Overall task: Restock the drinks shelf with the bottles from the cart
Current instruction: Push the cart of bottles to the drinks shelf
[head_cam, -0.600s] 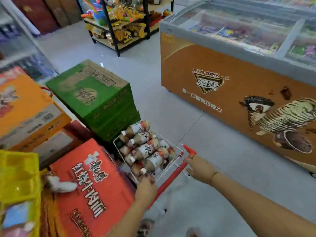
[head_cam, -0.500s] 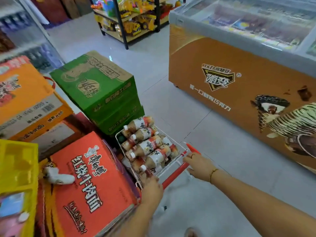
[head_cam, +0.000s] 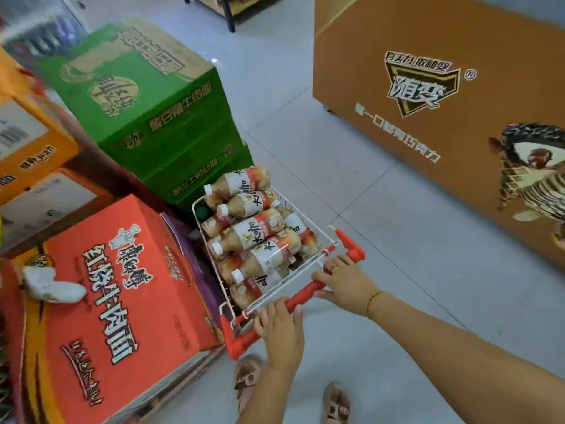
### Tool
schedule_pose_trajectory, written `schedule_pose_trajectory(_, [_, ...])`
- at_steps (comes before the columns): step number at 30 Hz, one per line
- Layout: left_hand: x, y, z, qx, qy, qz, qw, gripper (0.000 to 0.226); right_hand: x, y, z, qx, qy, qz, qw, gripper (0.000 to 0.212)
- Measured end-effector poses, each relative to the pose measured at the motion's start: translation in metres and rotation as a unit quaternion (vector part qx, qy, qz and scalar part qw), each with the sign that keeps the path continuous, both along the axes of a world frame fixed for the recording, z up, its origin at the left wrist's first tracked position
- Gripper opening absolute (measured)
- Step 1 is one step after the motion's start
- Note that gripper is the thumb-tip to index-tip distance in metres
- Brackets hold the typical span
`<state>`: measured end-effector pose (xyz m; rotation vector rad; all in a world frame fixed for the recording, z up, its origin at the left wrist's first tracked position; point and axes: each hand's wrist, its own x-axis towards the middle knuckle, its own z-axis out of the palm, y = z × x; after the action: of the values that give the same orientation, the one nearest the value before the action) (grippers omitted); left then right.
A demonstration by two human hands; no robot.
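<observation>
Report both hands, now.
Left hand: grips the cart handle.
Right hand: grips the same handle, further along.

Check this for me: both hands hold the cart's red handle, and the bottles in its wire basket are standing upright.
Not quite. The head view shows the bottles lying on their sides, piled in the wire basket, not upright. The rest holds: the left hand and right hand both hold the cart's red handle.

Left hand (head_cam: 279, 327) moved onto cart handle (head_cam: 304, 295), now gripping it
</observation>
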<state>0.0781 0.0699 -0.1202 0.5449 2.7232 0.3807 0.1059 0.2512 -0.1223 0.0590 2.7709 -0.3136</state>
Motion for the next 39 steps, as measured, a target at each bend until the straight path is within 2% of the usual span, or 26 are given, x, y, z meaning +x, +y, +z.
schedule_pose_trajectory(3, [0.003, -0.001, -0.008, -0.024, -0.015, -0.006, 1.0, 0.041, 0.015, -0.003, -0.007, 0.003, 0.071, -0.036, 0.997, 0.047])
schedule_pose_trajectory(5, [0.006, -0.001, -0.014, -0.026, -0.022, -0.015, 0.999, 0.045, 0.025, -0.002, -0.011, -0.003, 0.087, -0.055, 0.995, 0.038])
schedule_pose_trajectory(8, [0.011, 0.006, -0.017, -0.014, 0.016, -0.039, 0.999, 0.045, 0.039, 0.005, -0.015, -0.008, 0.093, -0.073, 0.993, 0.036])
schedule_pose_trajectory(10, [0.012, 0.013, -0.017, 0.006, 0.021, -0.056, 0.998, 0.032, 0.046, 0.012, -0.014, -0.015, 0.071, -0.092, 0.993, 0.041])
schedule_pose_trajectory(11, [0.011, 0.018, -0.016, 0.015, 0.003, -0.064, 0.998, 0.032, 0.049, 0.017, -0.013, -0.025, 0.047, -0.099, 0.994, 0.046])
schedule_pose_trajectory(14, [0.005, 0.043, -0.007, 0.021, -0.068, -0.085, 0.994, 0.058, 0.053, 0.038, -0.014, -0.039, 0.04, -0.117, 0.992, 0.064])
schedule_pose_trajectory(15, [-0.001, 0.05, -0.007, 0.024, -0.08, -0.098, 0.992, 0.059, 0.052, 0.048, -0.015, -0.037, 0.043, -0.122, 0.991, 0.066])
schedule_pose_trajectory(18, [-0.037, 0.066, -0.01, 0.052, -0.105, -0.11, 0.987, 0.033, 0.045, 0.081, -0.012, -0.04, 0.03, -0.132, 0.99, 0.074])
schedule_pose_trajectory(22, [-0.079, 0.082, -0.013, 0.054, -0.084, -0.085, 0.991, 0.034, 0.026, 0.123, -0.003, -0.028, 0.005, -0.134, 0.991, 0.085])
schedule_pose_trajectory(28, [-0.105, 0.146, -0.009, 0.024, -0.066, -0.173, 0.983, 0.036, -0.012, 0.194, 0.002, -0.036, -0.03, -0.132, 0.99, 0.065])
schedule_pose_trajectory(31, [-0.113, 0.19, -0.006, 0.023, -0.049, -0.163, 0.985, 0.036, -0.038, 0.245, 0.006, -0.046, -0.061, -0.127, 0.989, 0.046])
schedule_pose_trajectory(33, [-0.119, 0.221, -0.009, 0.013, -0.034, -0.141, 0.989, 0.034, -0.059, 0.279, 0.01, -0.046, -0.078, -0.107, 0.99, 0.049])
schedule_pose_trajectory(39, [-0.153, 0.297, -0.013, -0.028, -0.006, -0.12, 0.992, 0.038, -0.116, 0.361, 0.013, -0.049, -0.084, -0.086, 0.992, 0.033])
